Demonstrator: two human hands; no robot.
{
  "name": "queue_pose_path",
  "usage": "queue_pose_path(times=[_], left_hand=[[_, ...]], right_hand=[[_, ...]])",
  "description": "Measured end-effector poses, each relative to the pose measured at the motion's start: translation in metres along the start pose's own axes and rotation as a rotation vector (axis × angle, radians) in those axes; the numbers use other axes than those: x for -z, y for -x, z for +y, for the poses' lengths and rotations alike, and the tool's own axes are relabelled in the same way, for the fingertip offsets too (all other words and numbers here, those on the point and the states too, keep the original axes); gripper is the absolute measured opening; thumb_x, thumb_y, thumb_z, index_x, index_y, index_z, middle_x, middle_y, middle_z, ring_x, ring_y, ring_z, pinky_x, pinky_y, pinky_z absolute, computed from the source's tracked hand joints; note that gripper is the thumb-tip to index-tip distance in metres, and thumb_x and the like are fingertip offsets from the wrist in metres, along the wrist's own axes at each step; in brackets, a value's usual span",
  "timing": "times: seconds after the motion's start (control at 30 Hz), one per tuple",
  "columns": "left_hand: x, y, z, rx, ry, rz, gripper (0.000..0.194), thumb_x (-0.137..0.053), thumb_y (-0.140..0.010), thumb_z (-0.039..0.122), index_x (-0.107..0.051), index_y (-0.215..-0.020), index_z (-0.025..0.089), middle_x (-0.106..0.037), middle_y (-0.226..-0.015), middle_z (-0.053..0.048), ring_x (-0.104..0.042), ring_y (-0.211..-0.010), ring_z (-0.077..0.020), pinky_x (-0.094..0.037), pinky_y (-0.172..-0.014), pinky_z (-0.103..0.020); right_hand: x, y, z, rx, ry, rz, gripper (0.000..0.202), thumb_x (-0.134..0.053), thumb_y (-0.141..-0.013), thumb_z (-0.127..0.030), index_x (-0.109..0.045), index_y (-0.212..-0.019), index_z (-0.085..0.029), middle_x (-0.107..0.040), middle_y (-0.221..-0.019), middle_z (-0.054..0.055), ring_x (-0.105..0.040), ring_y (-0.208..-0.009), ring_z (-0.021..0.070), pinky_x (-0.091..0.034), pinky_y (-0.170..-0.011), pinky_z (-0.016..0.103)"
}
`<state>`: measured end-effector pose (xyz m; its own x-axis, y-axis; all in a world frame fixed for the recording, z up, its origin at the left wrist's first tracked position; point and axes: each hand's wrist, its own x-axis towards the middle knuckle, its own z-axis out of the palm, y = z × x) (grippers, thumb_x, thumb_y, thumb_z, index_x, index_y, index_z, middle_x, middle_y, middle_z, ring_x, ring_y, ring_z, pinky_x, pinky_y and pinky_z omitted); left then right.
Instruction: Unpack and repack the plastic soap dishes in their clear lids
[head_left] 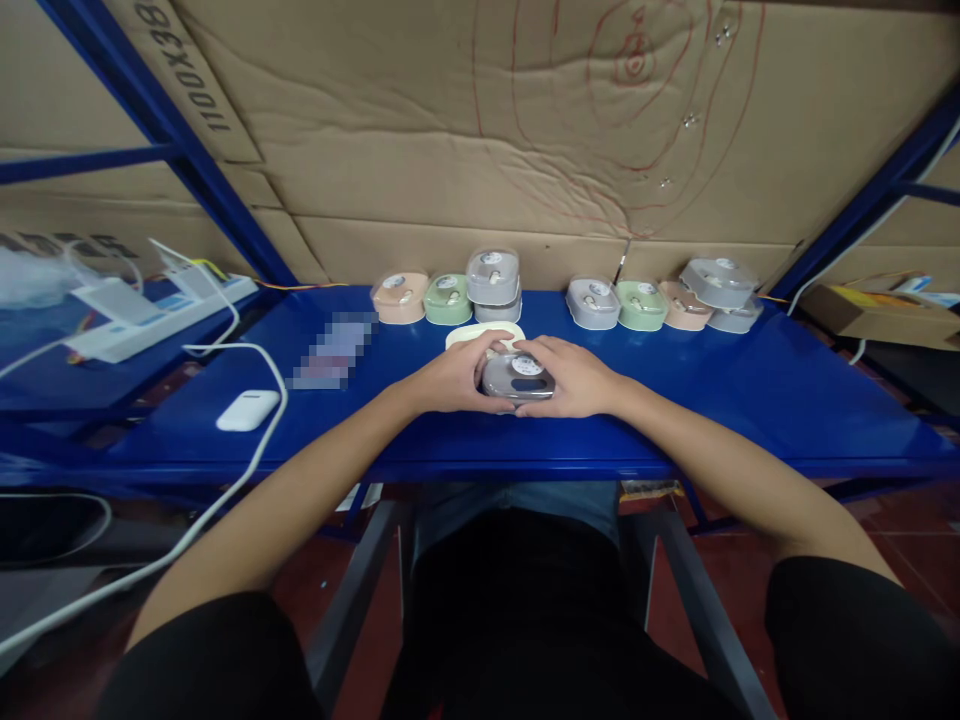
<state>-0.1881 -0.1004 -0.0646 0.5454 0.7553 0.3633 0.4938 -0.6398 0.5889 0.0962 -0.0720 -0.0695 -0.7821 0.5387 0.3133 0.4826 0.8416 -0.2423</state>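
Note:
Between both hands, low over the front middle of the blue table, is a small grey lidded box point(531, 384) with a shiny see-through top and a round white sticker. My left hand point(459, 376) curls around its left side. From the right, my right hand point(571, 378) wraps its other side, thumb at the near edge. Just behind the hands lies a cream rounded piece point(484, 331), partly covered by my fingers. Whether it is a lid or a tray I cannot tell.
Along the cardboard wall stand similar boxes: pink point(400, 298), green point(448, 299) and stacked grey point(493, 275) ones left, several more point(641, 304) right. A white earphone case point(247, 410), a cable point(266, 425) and a power strip point(150, 315) lie left. The blue table's front edge point(525, 468) is close.

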Motion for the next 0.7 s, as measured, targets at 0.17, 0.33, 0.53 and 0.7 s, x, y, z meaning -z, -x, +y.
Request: queue_pose_path(times=[0.17, 0.33, 0.53, 0.7], left_hand=[[0.003, 0.001, 0.005, 0.031, -0.031, -0.036, 0.104, -0.102, -0.075, 0.068, -0.061, -0.158, 0.021, -0.083, -0.119, -0.011, -0.079, -0.125, -0.0407, -0.064, -0.102, -0.048], [0.000, 0.001, 0.005, 0.002, -0.015, -0.029, 0.107, -0.102, -0.073, 0.070, -0.060, -0.158, 0.020, -0.083, -0.125, -0.014, -0.078, -0.132, -0.0441, -0.065, -0.108, -0.052], [-0.003, 0.000, 0.007, 0.002, -0.027, -0.039, 0.106, -0.102, -0.071, 0.065, -0.059, -0.157, 0.021, -0.080, -0.143, -0.019, -0.077, -0.135, -0.0453, -0.063, -0.114, -0.056], [-0.002, 0.000, 0.005, -0.028, -0.038, -0.064, 0.100, -0.098, -0.074, 0.059, -0.058, -0.158, 0.022, -0.077, -0.152, -0.021, -0.076, -0.139, -0.0455, -0.063, -0.116, -0.058]], right_hand=[[-0.001, -0.001, 0.000, 0.004, -0.010, 0.012, 0.103, -0.089, -0.091, -0.080, -0.058, -0.170, -0.020, -0.076, -0.146, 0.022, -0.074, -0.132, 0.0456, -0.062, -0.113, 0.063], [0.006, 0.000, -0.005, -0.015, -0.050, -0.030, 0.102, -0.090, -0.091, -0.077, -0.059, -0.170, -0.021, -0.076, -0.143, 0.020, -0.074, -0.127, 0.0426, -0.062, -0.111, 0.060], [0.019, 0.003, -0.015, -0.030, -0.083, -0.115, 0.105, -0.090, -0.092, -0.075, -0.054, -0.175, -0.022, -0.073, -0.147, 0.019, -0.070, -0.133, 0.0435, -0.062, -0.112, 0.061], [0.020, 0.002, -0.016, -0.034, -0.067, -0.126, 0.098, -0.084, -0.097, -0.075, -0.055, -0.174, -0.022, -0.072, -0.145, 0.020, -0.071, -0.130, 0.0433, -0.062, -0.111, 0.062]])
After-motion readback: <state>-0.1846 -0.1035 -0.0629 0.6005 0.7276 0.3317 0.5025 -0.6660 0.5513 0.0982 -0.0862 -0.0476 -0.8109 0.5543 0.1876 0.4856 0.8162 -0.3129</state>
